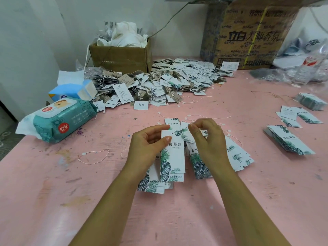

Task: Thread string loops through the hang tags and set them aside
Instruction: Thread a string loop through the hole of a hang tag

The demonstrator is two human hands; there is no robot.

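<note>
While the left hand (pixel 147 144) grips a hang tag (pixel 174 157) near its top, thumb pressed on the printed face and fingers curled behind, the right hand (pixel 207 139) hovers just beside the tag's upper right corner. Its thumb and forefinger are pinched together and the other fingers are loosely curled. Whether a string lies in that pinch is too fine to tell. The tag stands upright over the middle of the bench (pixel 106 201), above a loose stack of leaf-printed tags (pixel 156 185). A second fan of tags (pixel 236 157) spreads under the right wrist.

Thin string loops lie scattered beyond the hands, and one string loop (pixel 95 157) lies apart toward the left edge. Along the far edge sits a wide heap of strung tags (pixel 159 82), pressed against a small cardboard box (pixel 120 59) stuffed with white cloth. At the left edge lie a pack of wet wipes (pixel 62 121) and a blue tissue pack (pixel 74 89) — touching each other. A large printed carton (pixel 248 38) stands at the far right, and near the right edge are more tag stacks (pixel 287 139).
</note>
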